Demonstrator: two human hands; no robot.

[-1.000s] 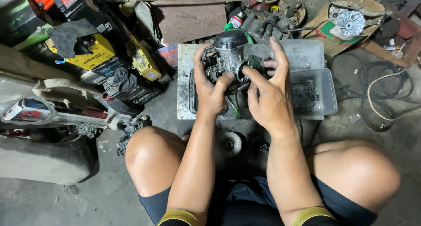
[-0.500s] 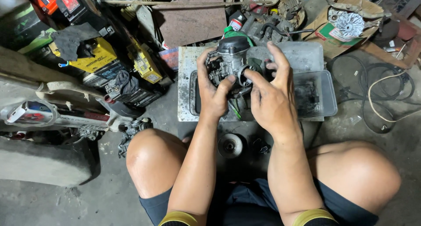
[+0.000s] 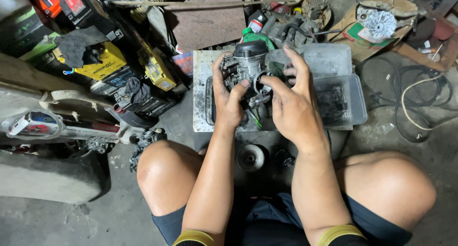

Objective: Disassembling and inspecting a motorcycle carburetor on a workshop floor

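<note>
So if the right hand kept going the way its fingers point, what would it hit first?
The right hand already grips the carburetor, fingers pointing away from the body. Going on, it would probably meet the clear plastic tray, then the greasy engine parts behind it; depth is hard to judge.

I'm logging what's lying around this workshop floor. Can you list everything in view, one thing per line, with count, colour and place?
carburettor: one, grey metal with a black cap, held in both hands over the tray
tray: one, clear grimy plastic, on the floor ahead of the knees
round metal part: one, silver, on the floor between the knees
yellow boxes: two, yellow and black, in the pile at left
brown board: one, top centre
cables: several, black and one pale, coiled at right
left hand: one, gripping the carburettor's left side
right hand: one, fingers on its right side
</note>
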